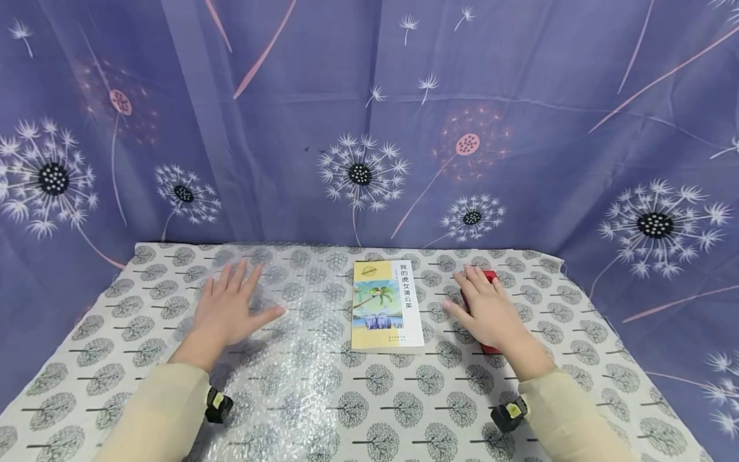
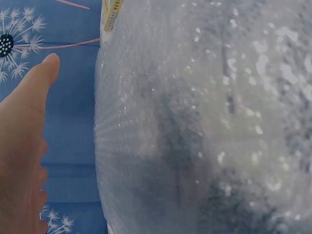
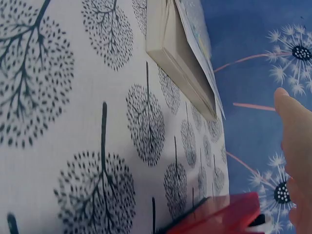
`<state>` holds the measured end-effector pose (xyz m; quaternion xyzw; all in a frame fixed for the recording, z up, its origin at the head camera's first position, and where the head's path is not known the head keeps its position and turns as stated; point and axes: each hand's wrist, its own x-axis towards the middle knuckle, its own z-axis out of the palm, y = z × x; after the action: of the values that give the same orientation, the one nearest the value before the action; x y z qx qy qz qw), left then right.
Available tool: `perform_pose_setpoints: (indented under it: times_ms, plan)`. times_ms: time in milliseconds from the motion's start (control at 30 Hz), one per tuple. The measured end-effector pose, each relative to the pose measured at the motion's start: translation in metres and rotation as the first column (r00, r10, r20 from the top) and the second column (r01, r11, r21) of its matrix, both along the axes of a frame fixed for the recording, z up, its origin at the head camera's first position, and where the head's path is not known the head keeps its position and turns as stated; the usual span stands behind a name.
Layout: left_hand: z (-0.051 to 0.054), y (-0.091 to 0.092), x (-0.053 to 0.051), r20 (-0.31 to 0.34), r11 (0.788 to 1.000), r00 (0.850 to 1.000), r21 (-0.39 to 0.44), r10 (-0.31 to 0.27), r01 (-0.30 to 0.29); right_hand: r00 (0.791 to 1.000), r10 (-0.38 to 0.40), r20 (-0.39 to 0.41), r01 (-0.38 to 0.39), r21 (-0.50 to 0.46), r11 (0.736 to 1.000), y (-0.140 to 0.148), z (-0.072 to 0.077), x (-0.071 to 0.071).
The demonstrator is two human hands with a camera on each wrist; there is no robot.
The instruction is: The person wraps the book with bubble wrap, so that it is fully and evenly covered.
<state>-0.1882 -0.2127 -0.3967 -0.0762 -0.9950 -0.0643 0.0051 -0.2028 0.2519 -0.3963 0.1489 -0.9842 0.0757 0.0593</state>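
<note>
Left hand [image 1: 231, 308]: left of centre in the head view, over the bubble wrap [image 1: 288, 372]. Grip wide, fingers spread and thumb out to the right; nothing held. Contact with the wrap: cannot tell.

Right hand [image 1: 487, 311]: right of centre, over a red object [image 3: 229, 214] that it partly hides. Grip likewise wide, fingers extended, thumb toward the book; nothing held. Red shows at the object's upper and lower ends, past the hand; exact identity unclear. In the right wrist view it is blurred, at lower centre-right.

Paperback book [image 1: 388, 305]: lies cover up at frame centre, between the hands and apart from both. Cover yellow and white, with a palm-tree picture and vertical Chinese title. Right wrist view, top centre: front cover slightly raised off the pages.

Tabletop [image 1: 404, 404]: covered in white cloth, grey tree print; wrap spread over its left-centre part. Behind: blue-purple curtain [image 1: 277, 160], dandelion print. Sleeves [image 1: 156, 410] pale; small black device [image 1: 218, 405] at each wrist.
</note>
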Motion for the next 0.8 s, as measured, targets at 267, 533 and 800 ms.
perform_pose_setpoints:
  times_ms: [267, 533, 800]
  plan:
    - [-0.008, -0.004, 0.003, 0.024, 1.0, 1.0, -0.003, 0.018, -0.018, 0.999, 0.041, 0.01, -0.041, -0.01, 0.999, -0.016, -0.005, -0.003]
    - [-0.016, -0.009, 0.006, 0.016, 1.0, 1.0, -0.003, 0.022, -0.022, 0.996, 0.086, 0.01, -0.086, -0.027, 0.996, -0.035, -0.011, -0.003]
    - [-0.017, -0.014, 0.011, 0.036, 1.0, 0.999, -0.005, 0.031, -0.031, 0.99, 0.141, 0.003, -0.141, -0.034, 0.989, -0.06, -0.016, -0.007]
